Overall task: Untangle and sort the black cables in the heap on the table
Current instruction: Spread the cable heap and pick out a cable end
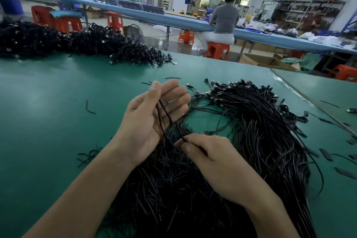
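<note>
A big heap of black cables lies on the green table, spreading from the near centre to the right, plug ends fanned along its far edge. My left hand is held palm up over the heap's left side, fingers straight, with two black cable strands lying across its palm. My right hand sits just below it on the heap and pinches one cable end between thumb and forefinger.
A second, larger heap of black cables runs along the table's far left. Short cable scraps and dark bits lie scattered on the mat. A table seam runs at right. Beyond, a seated person works at a long blue bench.
</note>
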`<control>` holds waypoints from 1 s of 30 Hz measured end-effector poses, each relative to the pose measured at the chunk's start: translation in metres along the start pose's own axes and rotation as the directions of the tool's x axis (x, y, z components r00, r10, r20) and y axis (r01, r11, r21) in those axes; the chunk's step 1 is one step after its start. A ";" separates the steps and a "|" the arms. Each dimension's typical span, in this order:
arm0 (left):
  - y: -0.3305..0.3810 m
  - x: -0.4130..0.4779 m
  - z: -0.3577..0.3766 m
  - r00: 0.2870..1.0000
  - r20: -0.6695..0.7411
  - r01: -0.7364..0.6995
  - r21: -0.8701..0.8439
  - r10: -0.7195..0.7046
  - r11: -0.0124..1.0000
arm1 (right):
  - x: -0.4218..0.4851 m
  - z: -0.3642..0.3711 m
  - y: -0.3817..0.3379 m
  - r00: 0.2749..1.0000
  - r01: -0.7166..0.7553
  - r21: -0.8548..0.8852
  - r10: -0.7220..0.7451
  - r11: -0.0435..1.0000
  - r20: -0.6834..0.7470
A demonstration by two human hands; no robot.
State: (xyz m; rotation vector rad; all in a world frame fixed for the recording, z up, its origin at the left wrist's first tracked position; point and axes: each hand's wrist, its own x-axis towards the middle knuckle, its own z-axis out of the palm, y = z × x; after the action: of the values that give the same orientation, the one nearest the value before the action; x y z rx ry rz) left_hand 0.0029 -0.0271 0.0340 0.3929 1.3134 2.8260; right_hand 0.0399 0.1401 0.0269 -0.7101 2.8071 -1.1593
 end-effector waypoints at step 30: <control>-0.010 -0.005 0.002 0.997 -0.033 -0.050 0.489 0.075 0.871 | -0.008 -0.012 -0.009 0.999 0.033 -0.078 -0.030 0.996 0.043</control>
State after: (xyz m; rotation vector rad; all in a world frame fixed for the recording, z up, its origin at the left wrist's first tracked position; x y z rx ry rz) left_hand 0.0075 -0.0191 0.0266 0.3679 2.0648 2.5268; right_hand 0.0482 0.1458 0.0407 -0.7776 2.8302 -1.0312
